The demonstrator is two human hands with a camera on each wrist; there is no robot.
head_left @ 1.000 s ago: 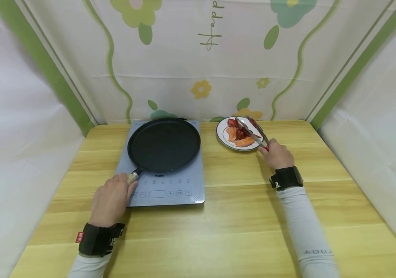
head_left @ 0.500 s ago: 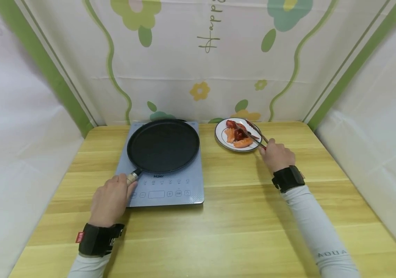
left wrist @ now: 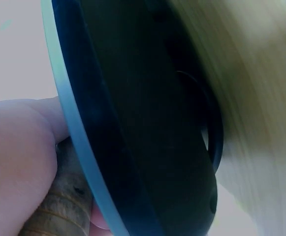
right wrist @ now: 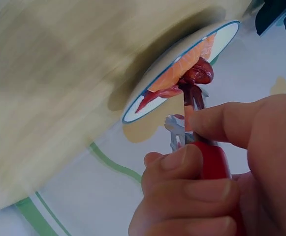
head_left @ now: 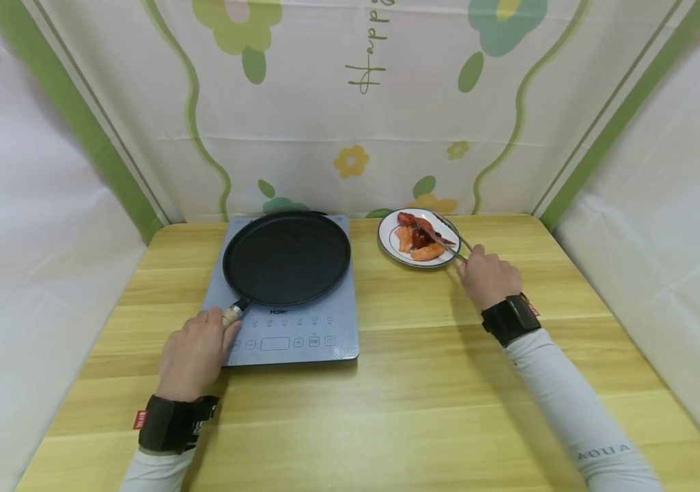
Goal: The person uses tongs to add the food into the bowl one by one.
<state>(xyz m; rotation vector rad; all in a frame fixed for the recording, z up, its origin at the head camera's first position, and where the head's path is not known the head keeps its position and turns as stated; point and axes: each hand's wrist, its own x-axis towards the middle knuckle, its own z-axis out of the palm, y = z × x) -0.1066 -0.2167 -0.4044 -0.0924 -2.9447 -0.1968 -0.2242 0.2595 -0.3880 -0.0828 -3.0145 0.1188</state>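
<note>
My left hand [head_left: 192, 352] grips the wooden-looking handle [head_left: 233, 315] of a flat black frying pan [head_left: 288, 256], which sits on a grey induction cooktop [head_left: 337, 345]. In the left wrist view the thumb lies along the handle [left wrist: 66, 206]. At the right, my right hand [head_left: 490, 277] holds metal tongs with a red grip [right wrist: 214, 162]. The tongs reach over a white, dark-rimmed plate [head_left: 388, 240], their tips apart among the food. Orange pieces like salmon [head_left: 427, 253] and dark red, glossy pieces [head_left: 407, 219] lie there. Whether the tips pinch a piece, I cannot tell.
The wooden table [head_left: 411, 389] carries the cooktop at left and the plate at back right. A flowered cloth [head_left: 300, 123] rises just behind them, and white cloth walls [head_left: 663, 225] stand on both sides.
My right forearm has swung outward to the right, while the tongs' tips stay over the plate at a slightly changed angle. The left hand and the pan have not visibly moved.
</note>
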